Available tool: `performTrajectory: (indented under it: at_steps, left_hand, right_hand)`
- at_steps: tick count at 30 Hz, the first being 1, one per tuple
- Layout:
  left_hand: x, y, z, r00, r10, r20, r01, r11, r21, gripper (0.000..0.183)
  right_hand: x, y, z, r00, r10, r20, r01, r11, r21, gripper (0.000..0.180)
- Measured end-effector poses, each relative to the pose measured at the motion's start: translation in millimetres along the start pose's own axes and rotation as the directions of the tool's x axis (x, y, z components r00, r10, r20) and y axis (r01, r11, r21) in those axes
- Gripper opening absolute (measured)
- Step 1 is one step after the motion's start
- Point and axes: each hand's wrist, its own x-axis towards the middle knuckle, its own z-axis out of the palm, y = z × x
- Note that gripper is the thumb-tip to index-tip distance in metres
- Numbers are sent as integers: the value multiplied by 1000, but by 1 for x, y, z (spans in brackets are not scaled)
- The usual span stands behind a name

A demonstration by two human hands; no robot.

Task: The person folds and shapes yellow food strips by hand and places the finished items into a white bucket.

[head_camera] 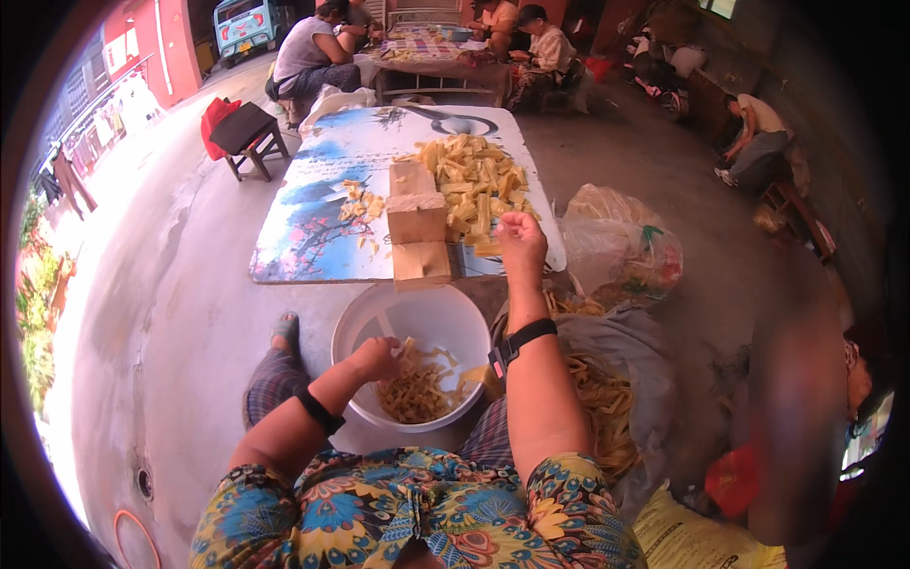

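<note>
My left hand (377,360) is inside the rim of a white plastic tub (455,313), above small yellowish dried strips (412,398) at its bottom. A pale strip shows by its fingertips, but whether they grip it is unclear. My right hand (523,238) is raised at the table's near right, fingers curled beside a pile of yellow dried pieces (480,178); I cannot make out anything held in it. Left of the pile, a wooden block (416,217) sits on a wooden board (421,263) that overhangs the table edge. A smaller heap of yellow bits (361,203) lies farther left.
The painted tabletop (306,220) stands before me. Clear plastic bags (618,242) are to its right, above a grey cloth (640,377) holding long yellow strips (604,405). A stool (247,131) is at left. Several people sit around a far table (441,64); another person bends (761,135) at right.
</note>
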Motion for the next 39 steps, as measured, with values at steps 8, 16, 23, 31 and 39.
performTrajectory:
  at_steps: [8,16,23,31,39]
  left_hand:
    - [-76,117,-69,811,396,-431,-580,445,-682,49]
    - [-99,123,-91,821,416,-391,-518,831,-202,16]
    - [-102,119,-88,894,270,-357,-434,717,-545,13]
    - [-108,97,-116,772,124,-623,-496,731,-469,9]
    - [-152,152,-119,565,451,-691,-822,376,-427,21]
  right_hand:
    - [-92,-99,14,875,-355,330,407,907,-103,13]
    - [-111,-121,-5,800,-383,463,441,897,-21,12]
    - [-124,-114,7,758,-265,596,277,958,72,16]
    - [-94,-114,-10,799,-180,574,131,983,125,12]
    - [-103,-191,-16,806,-515,292,503,856,121,11]
